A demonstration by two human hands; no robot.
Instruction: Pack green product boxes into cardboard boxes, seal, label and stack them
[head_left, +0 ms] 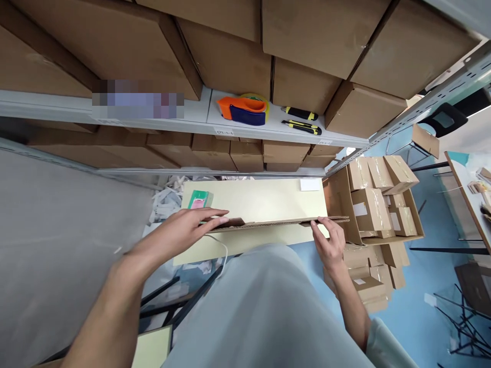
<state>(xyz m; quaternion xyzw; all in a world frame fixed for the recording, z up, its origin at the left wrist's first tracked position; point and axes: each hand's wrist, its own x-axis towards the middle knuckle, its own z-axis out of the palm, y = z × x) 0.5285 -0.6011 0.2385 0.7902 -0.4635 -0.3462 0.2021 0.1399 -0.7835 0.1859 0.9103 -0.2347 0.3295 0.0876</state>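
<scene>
A flattened cardboard box (273, 224) stands nearly edge-on over the pale yellow table (264, 200), its thin brown edge towards me. At its left end my left hand (192, 223) grips the board, with the thumb on the near side and the fingers reaching along the top. My right hand (330, 244) pinches the right end between thumb and fingers. Just beyond my left hand lies a small green and pink packet (198, 199). A white paper (309, 184) rests at the table's far right.
Shelves above hold cardboard boxes (307, 30), an orange and blue tape dispenser (245, 110) and several utility knives (301, 120). A large carton (418, 225) full of small boxes stands at the right. White scraps (166, 199) lie left of the table. A white cable (225, 250) hangs near its front.
</scene>
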